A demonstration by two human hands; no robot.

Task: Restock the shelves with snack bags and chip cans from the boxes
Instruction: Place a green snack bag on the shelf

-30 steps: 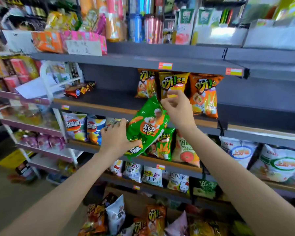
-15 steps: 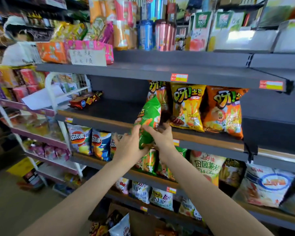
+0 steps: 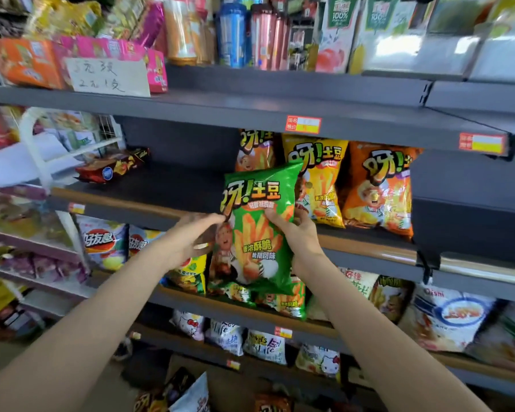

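A green snack bag (image 3: 259, 230) stands upright in front of the middle shelf's wood-coloured front edge (image 3: 116, 203). My right hand (image 3: 299, 233) grips the bag's right edge, thumb on the front. My left hand (image 3: 191, 240) has its fingers stretched out, the tips touching the bag's left edge. Behind the green bag, on the dark shelf, stand an orange bag (image 3: 256, 150), a yellow bag (image 3: 320, 179) and another orange bag (image 3: 378, 188) of the same brand. A cardboard box (image 3: 235, 391) with more snack bags sits on the floor below.
A brown packet (image 3: 110, 168) lies at the left end of the middle shelf, with bare shelf between it and the standing bags. Cans and cartons (image 3: 250, 34) line the top shelf. The lower shelves hold several snack bags (image 3: 101, 242). A white wire rack (image 3: 42, 162) stands at left.
The green bag has turned from edge-on to face me, upright, and sits lower against the shelf edge. My right hand now holds its right side; my left hand's fingers have loosened. The camera moved closer.
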